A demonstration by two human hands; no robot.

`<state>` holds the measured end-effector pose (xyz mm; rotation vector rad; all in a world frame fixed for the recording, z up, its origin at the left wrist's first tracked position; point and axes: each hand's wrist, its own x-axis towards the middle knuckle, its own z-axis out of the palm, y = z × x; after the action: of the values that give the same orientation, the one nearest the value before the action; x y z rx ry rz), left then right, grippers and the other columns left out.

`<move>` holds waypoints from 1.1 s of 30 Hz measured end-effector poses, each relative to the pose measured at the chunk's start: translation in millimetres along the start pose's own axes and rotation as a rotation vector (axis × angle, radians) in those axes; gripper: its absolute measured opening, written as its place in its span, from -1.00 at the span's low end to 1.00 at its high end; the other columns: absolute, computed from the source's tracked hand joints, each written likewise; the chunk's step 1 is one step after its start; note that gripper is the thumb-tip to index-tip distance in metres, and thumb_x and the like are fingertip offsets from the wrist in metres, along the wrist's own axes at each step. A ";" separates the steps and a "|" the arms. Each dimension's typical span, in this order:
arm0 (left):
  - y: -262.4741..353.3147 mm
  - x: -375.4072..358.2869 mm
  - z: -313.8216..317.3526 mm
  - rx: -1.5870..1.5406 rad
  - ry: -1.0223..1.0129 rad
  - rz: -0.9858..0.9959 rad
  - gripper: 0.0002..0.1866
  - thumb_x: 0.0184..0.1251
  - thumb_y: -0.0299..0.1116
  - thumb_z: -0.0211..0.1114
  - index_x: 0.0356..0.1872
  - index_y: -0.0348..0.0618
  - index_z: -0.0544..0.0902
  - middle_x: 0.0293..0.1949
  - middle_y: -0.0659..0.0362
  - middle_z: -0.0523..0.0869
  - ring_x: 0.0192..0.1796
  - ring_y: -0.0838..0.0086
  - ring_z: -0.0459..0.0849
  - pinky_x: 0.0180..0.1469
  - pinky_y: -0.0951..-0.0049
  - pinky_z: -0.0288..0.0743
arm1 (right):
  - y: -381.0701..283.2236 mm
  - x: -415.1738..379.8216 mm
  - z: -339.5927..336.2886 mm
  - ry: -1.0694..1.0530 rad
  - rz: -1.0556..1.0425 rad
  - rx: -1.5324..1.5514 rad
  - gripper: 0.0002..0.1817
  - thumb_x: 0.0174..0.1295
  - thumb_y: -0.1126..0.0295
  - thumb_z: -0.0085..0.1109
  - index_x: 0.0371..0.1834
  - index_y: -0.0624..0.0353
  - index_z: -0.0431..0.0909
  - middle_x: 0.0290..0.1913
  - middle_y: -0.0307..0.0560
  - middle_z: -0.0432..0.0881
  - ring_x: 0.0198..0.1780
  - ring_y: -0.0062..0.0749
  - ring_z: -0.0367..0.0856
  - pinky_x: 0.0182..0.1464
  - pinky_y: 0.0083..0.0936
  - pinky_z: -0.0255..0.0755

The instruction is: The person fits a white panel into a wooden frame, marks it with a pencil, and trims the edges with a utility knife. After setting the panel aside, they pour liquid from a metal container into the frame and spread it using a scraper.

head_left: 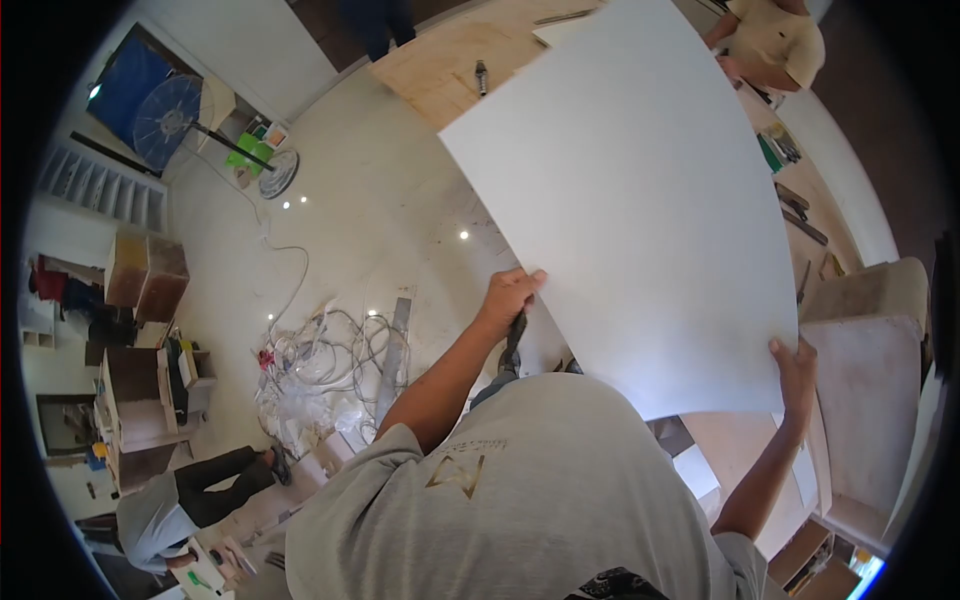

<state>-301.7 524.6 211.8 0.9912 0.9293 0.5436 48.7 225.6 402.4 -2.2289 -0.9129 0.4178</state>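
A large white sheet [640, 210], thin and slightly bowed, spans the space in front of me, its far part over a wooden workbench [430, 75]. My left hand [512, 296] is closed on its left edge, thumb on top. On the right edge, near the close corner, my right hand [795, 375] grips it with the thumb on the upper face. The fingers of both hands are partly hidden beneath the sheet. A small dark tool [481, 78] lies on the bench, left of the sheet's far end.
Coiled cables and clear plastic [315, 360] lie on the floor to my left, beside a long grey strip [393, 350]. A pedestal fan [168, 120] stands farther off. Tools [795, 205] lie along the right. One person [775, 45] is at the far right, another [160, 520] at lower left.
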 end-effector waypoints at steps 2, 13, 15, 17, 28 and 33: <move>21.7 -1.1 -31.8 -0.062 0.115 0.038 -0.69 0.43 -0.19 0.43 -0.41 -0.17 0.61 -0.59 0.28 0.56 -0.62 0.62 0.46 -0.56 0.53 0.27 | -30.2 25.7 30.5 -0.018 -0.068 0.009 -0.61 0.28 0.23 0.32 -0.11 0.44 0.68 -0.33 -0.15 0.71 -0.27 -0.53 0.54 -0.13 -0.47 0.49; 155.9 2.9 -255.1 -0.087 0.551 0.453 -0.69 0.41 -0.25 0.47 -0.49 -0.11 0.58 -0.59 0.36 0.52 -0.60 0.70 0.37 -0.55 0.58 0.21 | -225.3 135.8 253.6 -0.408 -0.189 0.626 -0.59 0.33 0.19 0.43 0.02 0.35 0.73 -0.15 -0.14 0.77 -0.17 -0.56 0.69 -0.07 -0.51 0.58; 161.6 19.8 -292.1 -0.054 0.592 0.498 -0.67 0.40 -0.28 0.47 -0.53 -0.08 0.55 -0.60 0.39 0.50 -0.59 0.72 0.33 -0.55 0.58 0.18 | -241.1 153.0 297.3 -0.429 -0.123 0.671 -0.59 0.32 0.19 0.46 0.03 0.32 0.74 -0.13 -0.14 0.78 -0.15 -0.56 0.70 -0.06 -0.51 0.59; 173.2 40.4 -325.3 0.012 0.680 0.495 -0.58 0.39 -0.30 0.49 -0.60 0.00 0.43 -0.59 0.45 0.43 -0.55 0.75 0.27 -0.52 0.58 0.14 | -260.4 159.4 333.8 -0.488 -0.051 0.687 -0.59 0.31 0.21 0.47 0.05 0.33 0.74 -0.11 -0.12 0.78 -0.14 -0.55 0.70 -0.06 -0.51 0.60; 278.5 224.4 -454.0 0.568 0.722 0.422 -0.62 0.35 -0.22 0.47 -0.51 -0.31 0.59 -0.59 0.35 0.48 -0.49 0.65 0.33 -0.44 0.44 0.26 | -283.8 260.5 569.2 -0.557 0.335 0.863 -0.52 0.36 0.23 0.39 0.13 0.45 0.62 -0.09 0.06 0.76 -0.12 -0.30 0.73 -0.07 -0.32 0.62; 331.1 311.7 -511.5 0.931 0.678 0.399 -0.59 0.32 -0.18 0.44 -0.53 -0.35 0.58 -0.66 0.12 0.49 -0.55 0.48 0.37 -0.42 0.28 0.33 | -305.1 290.6 642.8 -0.584 0.434 1.043 -0.46 0.41 0.20 0.35 0.24 0.44 0.54 0.06 0.04 0.71 0.01 -0.31 0.68 0.05 -0.29 0.57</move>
<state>-573.6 1150.9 260.0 1.9166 1.6728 0.8295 -228.5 894.8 145.3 -1.2952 -0.2905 1.4199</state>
